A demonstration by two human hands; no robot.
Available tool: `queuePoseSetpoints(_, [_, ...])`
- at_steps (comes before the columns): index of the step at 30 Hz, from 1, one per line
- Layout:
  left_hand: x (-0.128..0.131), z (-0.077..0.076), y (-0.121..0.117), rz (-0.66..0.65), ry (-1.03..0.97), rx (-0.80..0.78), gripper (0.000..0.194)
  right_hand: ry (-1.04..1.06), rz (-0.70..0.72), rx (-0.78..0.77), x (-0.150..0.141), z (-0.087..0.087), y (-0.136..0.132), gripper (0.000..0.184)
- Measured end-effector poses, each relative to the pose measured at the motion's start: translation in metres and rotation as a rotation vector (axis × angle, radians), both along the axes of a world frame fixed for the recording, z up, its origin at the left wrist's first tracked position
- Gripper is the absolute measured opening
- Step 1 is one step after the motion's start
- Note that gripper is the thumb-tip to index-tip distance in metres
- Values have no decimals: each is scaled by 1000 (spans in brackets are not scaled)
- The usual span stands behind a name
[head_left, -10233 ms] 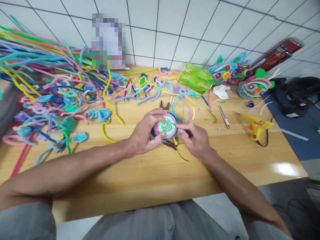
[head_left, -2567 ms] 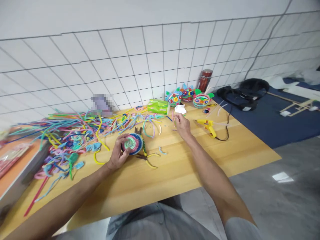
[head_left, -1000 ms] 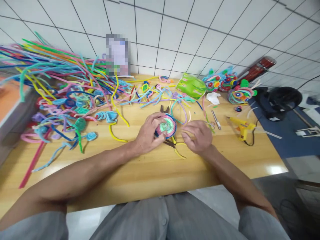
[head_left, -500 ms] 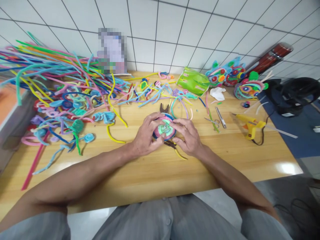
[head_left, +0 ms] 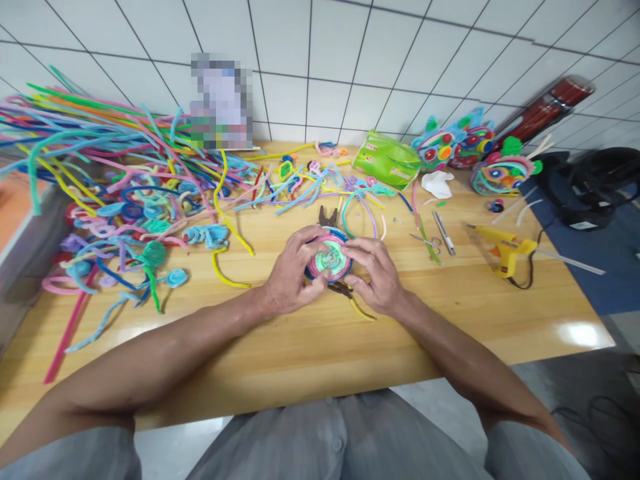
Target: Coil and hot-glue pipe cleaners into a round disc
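A round disc of coiled pipe cleaners (head_left: 329,257), with pink, green and blue rings, is held over the wooden table (head_left: 310,347) between both my hands. My left hand (head_left: 289,273) curls round its left rim with the thumb underneath. My right hand (head_left: 374,272) grips the right rim, fingertips on the top face. Just under the disc lie pliers with yellow handles (head_left: 356,303), partly hidden by my right hand.
A big heap of loose coloured pipe cleaners (head_left: 125,180) covers the table's left and back. To the right lie small scissors (head_left: 425,241), a metal tool (head_left: 444,233), a yellow glue gun (head_left: 505,247), a green packet (head_left: 387,160) and finished coiled figures (head_left: 470,150).
My right hand came back from the far right of the table and closed on the disc's right rim. My left hand kept its hold on the disc throughout.
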State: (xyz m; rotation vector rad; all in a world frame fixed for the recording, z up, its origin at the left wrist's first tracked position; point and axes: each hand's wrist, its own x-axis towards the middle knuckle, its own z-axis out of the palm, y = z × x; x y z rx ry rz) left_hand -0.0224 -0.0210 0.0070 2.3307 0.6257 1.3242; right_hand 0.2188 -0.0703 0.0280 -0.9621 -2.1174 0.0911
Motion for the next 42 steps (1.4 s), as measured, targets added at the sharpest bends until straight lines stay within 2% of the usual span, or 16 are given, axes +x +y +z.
queuePoseSetpoints(4, [0, 0, 0, -11, -9, 8, 44, -1, -1, 12, -2, -1, 0, 68])
queuePoseSetpoints(12, [-1, 0, 0, -18, -11, -1, 41, 9, -7, -5, -2, -3, 2, 72])
queuePoseSetpoints(27, [0, 0, 0, 4, 1, 19, 42, 31, -43, 9, -10, 0, -2, 61])
queuePoseSetpoints(35, [2, -1, 0, -14, -44, 11, 44, 20, -56, 12, -12, 5, -5, 61])
queuePoseSetpoints(42, [6, -5, 4, -49, -63, 68, 52, -3, -66, 51, -10, 5, -3, 65])
